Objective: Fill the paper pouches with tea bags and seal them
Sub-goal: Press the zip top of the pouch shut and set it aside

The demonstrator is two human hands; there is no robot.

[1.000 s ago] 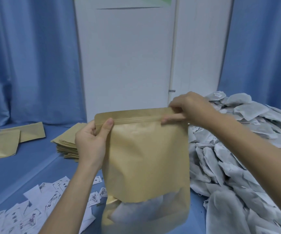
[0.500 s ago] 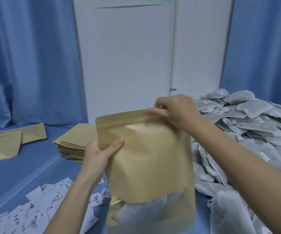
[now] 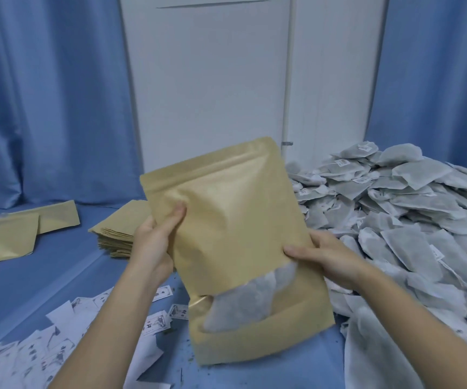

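A brown paper pouch (image 3: 232, 220) with a clear window stands in front of me, tilted slightly left, its top zip strip pressed flat. Grey tea bags (image 3: 252, 299) show through the window. My left hand (image 3: 156, 242) grips the pouch's left edge, thumb on the front. My right hand (image 3: 327, 256) holds the right edge at mid-height, thumb across the front just above the window. A big heap of loose grey tea bags (image 3: 412, 220) lies on the right.
A stack of flat empty pouches (image 3: 120, 231) sits behind my left hand. Two more pouches (image 3: 16, 234) lie at far left. Small printed paper tags (image 3: 58, 349) are scattered at lower left on the blue surface. A white wall panel and blue curtains stand behind.
My right hand left the pouch's top strip and dropped to its right edge. My left hand slid down the left edge. The pouch has tilted left.
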